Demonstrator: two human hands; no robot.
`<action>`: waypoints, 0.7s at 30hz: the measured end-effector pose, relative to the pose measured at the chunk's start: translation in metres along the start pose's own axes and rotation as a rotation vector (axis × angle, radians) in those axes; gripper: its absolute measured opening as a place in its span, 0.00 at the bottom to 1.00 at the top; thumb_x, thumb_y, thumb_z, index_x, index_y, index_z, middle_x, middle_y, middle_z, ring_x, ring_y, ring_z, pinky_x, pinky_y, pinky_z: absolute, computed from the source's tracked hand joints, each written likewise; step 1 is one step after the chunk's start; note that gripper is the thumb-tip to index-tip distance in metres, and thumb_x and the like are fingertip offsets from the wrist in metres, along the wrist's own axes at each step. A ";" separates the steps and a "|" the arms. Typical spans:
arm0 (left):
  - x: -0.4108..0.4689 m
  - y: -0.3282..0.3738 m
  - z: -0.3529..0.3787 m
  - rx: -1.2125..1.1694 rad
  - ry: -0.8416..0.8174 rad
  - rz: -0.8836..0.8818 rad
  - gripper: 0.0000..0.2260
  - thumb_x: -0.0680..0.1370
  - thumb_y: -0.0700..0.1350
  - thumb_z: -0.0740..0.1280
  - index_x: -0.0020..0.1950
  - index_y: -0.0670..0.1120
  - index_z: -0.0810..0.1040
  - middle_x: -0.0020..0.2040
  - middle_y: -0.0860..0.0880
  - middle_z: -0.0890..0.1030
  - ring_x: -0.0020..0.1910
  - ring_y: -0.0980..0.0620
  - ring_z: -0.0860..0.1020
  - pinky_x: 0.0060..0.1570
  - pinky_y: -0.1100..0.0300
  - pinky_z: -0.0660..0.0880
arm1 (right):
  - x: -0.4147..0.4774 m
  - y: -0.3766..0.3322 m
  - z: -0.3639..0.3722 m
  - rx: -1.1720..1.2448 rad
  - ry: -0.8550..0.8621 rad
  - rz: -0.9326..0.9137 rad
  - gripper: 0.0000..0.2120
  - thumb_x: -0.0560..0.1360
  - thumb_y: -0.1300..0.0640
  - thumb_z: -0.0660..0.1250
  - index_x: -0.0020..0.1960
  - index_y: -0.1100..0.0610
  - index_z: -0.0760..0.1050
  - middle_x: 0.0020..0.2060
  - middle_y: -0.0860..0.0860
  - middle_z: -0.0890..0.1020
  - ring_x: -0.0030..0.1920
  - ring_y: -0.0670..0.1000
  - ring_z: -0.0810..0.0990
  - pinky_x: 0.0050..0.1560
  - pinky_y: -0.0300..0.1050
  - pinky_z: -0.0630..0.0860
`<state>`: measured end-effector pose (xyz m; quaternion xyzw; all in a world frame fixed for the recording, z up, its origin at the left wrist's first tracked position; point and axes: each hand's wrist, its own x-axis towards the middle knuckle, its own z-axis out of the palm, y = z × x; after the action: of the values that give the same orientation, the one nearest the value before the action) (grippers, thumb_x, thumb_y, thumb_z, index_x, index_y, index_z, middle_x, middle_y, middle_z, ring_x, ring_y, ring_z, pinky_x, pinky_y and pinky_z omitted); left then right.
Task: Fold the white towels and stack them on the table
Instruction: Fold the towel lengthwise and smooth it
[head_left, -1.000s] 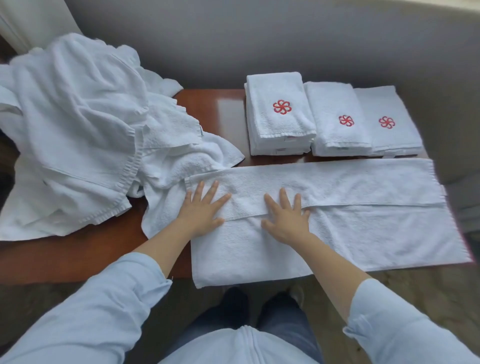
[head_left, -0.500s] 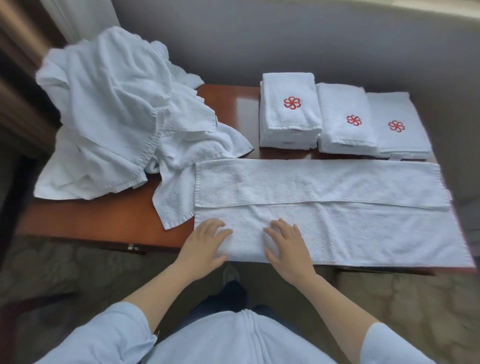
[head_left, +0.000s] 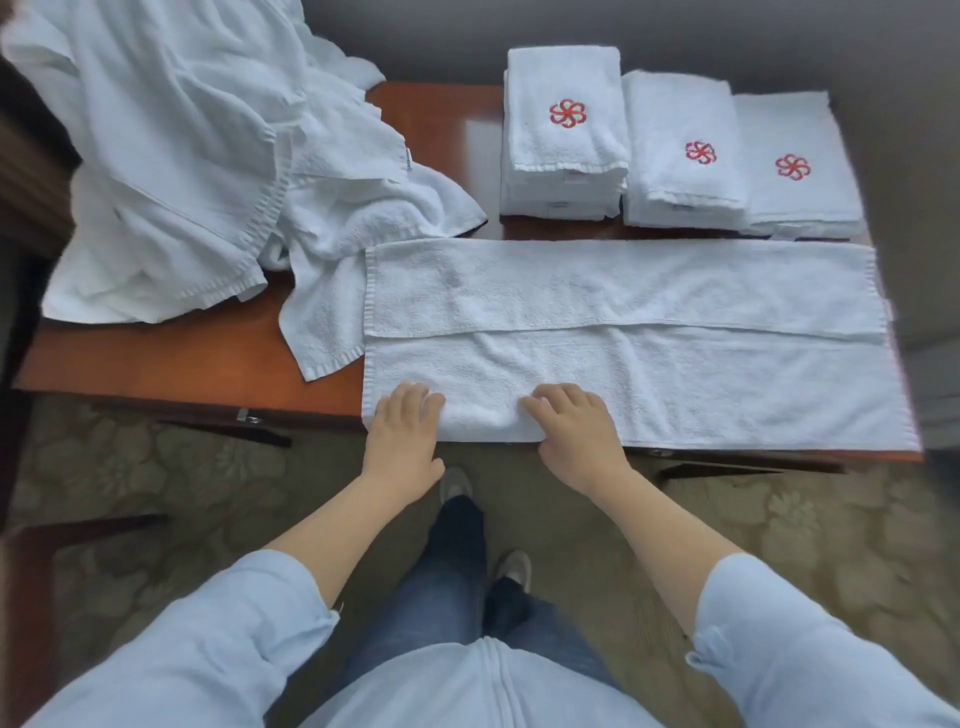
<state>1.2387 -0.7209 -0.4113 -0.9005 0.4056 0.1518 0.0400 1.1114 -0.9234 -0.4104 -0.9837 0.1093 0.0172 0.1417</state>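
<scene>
A long white towel (head_left: 675, 364) lies spread across the front of the wooden table (head_left: 182, 358), with its far third folded toward me. At its near edge, my left hand (head_left: 405, 431) holds the left corner with bent fingers. My right hand (head_left: 576, 431) grips the same edge a little to the right, and the cloth bunches slightly between them. Behind the towel stand three stacks of folded towels with red flower logos: a tall one (head_left: 563, 130), a middle one (head_left: 680, 150) and a low one (head_left: 795, 166).
A heap of unfolded white towels (head_left: 182, 156) covers the table's left half and touches the spread towel's left end. A grey wall runs behind the table. Patterned carpet and my legs are below the front edge.
Both hands slid from the fold line in the towel's middle back to its near edge, where their fingers curled onto the cloth. The view drew back from the table.
</scene>
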 end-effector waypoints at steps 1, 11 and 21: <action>0.001 0.004 0.000 0.009 -0.003 0.005 0.32 0.73 0.54 0.70 0.72 0.47 0.60 0.72 0.46 0.58 0.75 0.44 0.56 0.74 0.49 0.55 | 0.000 0.000 -0.002 0.043 -0.022 0.012 0.23 0.65 0.70 0.67 0.59 0.58 0.79 0.56 0.54 0.80 0.56 0.60 0.77 0.53 0.52 0.71; 0.011 0.059 -0.018 -0.205 0.160 0.034 0.17 0.78 0.52 0.67 0.65 0.51 0.71 0.62 0.53 0.75 0.62 0.52 0.72 0.72 0.53 0.61 | -0.013 -0.003 -0.031 0.324 0.031 0.237 0.05 0.77 0.57 0.63 0.50 0.49 0.77 0.42 0.43 0.80 0.44 0.48 0.78 0.42 0.45 0.74; 0.008 0.054 -0.014 -0.128 0.017 0.082 0.24 0.72 0.46 0.72 0.66 0.50 0.69 0.63 0.50 0.68 0.61 0.50 0.69 0.56 0.60 0.67 | -0.021 0.016 -0.002 -0.116 -0.197 -0.031 0.26 0.69 0.63 0.66 0.66 0.52 0.68 0.61 0.50 0.70 0.61 0.56 0.69 0.58 0.48 0.67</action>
<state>1.2070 -0.7656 -0.3976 -0.8852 0.4317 0.1711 -0.0273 1.0877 -0.9345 -0.4118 -0.9854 0.0783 0.1178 0.0949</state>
